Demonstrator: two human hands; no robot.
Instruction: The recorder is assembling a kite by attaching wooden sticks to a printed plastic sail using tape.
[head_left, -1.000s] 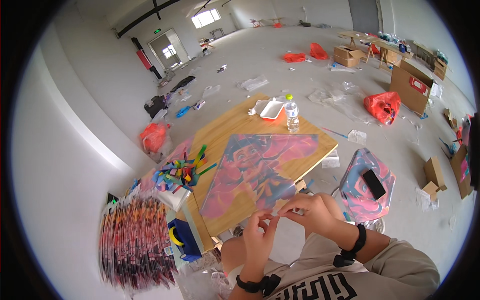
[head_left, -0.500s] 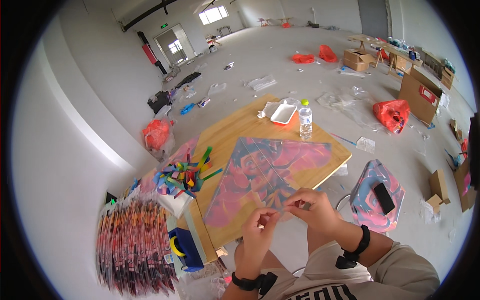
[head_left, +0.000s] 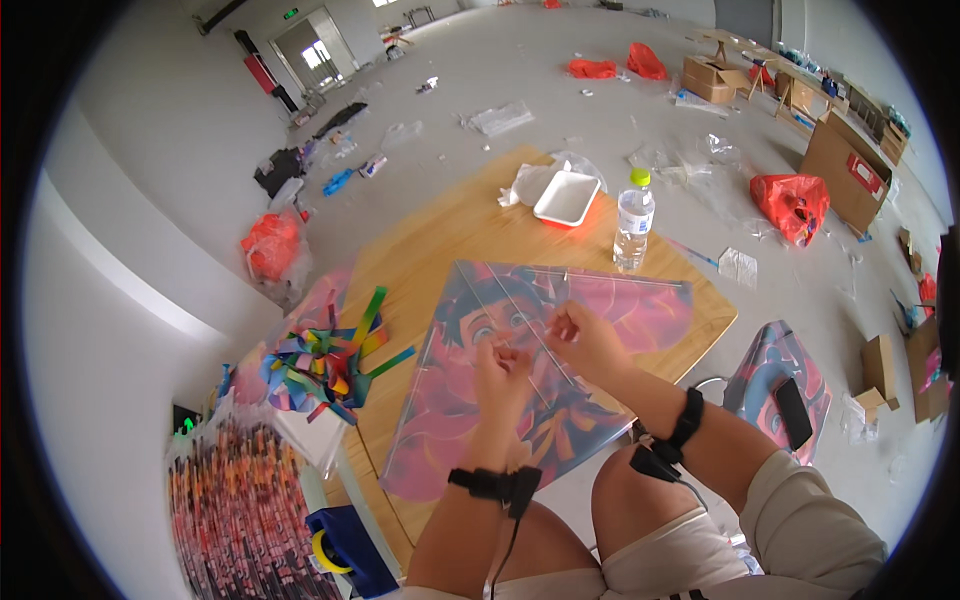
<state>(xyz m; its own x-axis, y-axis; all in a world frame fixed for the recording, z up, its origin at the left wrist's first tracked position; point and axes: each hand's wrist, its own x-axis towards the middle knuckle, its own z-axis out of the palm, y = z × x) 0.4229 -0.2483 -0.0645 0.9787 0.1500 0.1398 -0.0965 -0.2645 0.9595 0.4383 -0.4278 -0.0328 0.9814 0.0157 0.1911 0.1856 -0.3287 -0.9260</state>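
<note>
Head view: printed sheet (head_left: 553,408) — pink and dark blue, cartoon figure, thin pale lines across it — spread on the table (head_left: 430,225), centre of frame. Left hand (head_left: 503,370) and right hand (head_left: 581,342) over it, apart, fingers curled toward thumbs; cannot tell whether either pinches anything or touches the sheet below.

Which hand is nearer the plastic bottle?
Right: the right hand is on the near side of the bottle, slightly left; the left hand is farther off and farther left.
</note>
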